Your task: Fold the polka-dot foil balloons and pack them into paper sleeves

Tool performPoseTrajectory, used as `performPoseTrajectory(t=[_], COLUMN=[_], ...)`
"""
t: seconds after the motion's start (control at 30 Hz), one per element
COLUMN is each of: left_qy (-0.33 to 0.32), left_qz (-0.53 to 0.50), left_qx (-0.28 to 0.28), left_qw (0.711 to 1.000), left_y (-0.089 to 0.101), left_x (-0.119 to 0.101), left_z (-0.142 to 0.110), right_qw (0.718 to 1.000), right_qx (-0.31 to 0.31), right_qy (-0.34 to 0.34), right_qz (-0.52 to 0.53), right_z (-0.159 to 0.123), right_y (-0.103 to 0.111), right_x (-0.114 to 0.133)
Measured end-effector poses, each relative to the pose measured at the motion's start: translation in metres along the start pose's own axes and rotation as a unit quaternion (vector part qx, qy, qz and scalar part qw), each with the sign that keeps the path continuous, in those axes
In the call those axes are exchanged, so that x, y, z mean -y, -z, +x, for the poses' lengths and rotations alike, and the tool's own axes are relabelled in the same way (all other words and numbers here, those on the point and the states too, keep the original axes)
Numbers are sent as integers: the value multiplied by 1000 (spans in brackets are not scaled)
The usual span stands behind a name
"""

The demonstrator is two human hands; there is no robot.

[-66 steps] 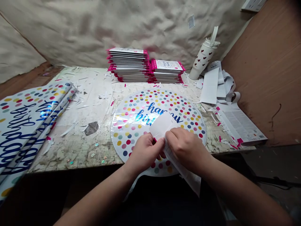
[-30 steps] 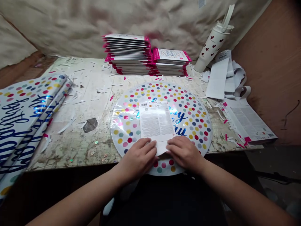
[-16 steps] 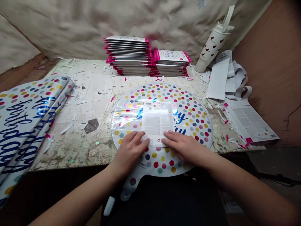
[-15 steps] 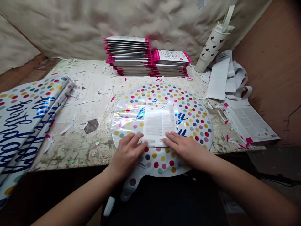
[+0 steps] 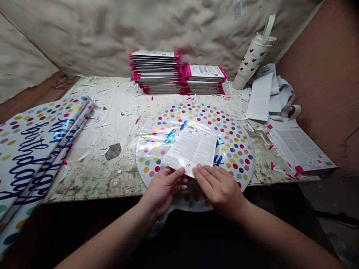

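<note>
A printed white paper sheet [image 5: 190,149] lies tilted across a round foil balloon [image 5: 234,149] with coloured dots and blue lettering. My left hand [image 5: 165,192] pinches the sheet's lower edge near its left corner. My right hand [image 5: 218,188] has its fingers on the same edge, close beside my left hand. The sheet hides the middle of the balloon's lettering, and my hands cover part of its lower side. The balloon rests on a worn, scrap-strewn workbench [image 5: 92,175].
Two stacks of pink-edged packets [image 5: 157,73] [image 5: 204,76] stand behind the balloon. Folded foil balloons [image 5: 33,157] lie at the left. To the right are a heart-patterned tumbler [image 5: 251,61], white paper strips [image 5: 260,97], and a printed sheet [image 5: 301,147].
The printed sheet has turned clockwise and no longer lies square on the balloon. My hands have drawn closer together and taken its lower edge. The balloon's lower tab is now mostly hidden.
</note>
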State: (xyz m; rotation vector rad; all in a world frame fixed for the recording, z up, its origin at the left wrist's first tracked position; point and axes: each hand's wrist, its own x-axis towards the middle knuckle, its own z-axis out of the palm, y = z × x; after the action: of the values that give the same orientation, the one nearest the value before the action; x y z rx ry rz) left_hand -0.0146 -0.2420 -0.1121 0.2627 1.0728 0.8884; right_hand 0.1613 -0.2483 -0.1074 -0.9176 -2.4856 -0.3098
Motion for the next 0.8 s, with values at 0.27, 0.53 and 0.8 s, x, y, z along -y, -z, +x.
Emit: performPoseTrajectory(t=[0.27, 0.53, 0.8], left_qy=[-86, -166, -397], left_qz=[123, 259, 623], left_qx=[46, 0, 18], left_qw=[988, 952, 674], left_y=[4, 5, -16], left_x=[2, -4, -46], left_z=[-3, -1, -27], right_qw=[947, 880, 961], right_qx=[8, 23, 52], right_qy=[-162, -216, -235], right_qz=[278, 422, 139], right_z=[8, 14, -19], right_y=[-2, 8, 68], right_x=[-12, -22, -74])
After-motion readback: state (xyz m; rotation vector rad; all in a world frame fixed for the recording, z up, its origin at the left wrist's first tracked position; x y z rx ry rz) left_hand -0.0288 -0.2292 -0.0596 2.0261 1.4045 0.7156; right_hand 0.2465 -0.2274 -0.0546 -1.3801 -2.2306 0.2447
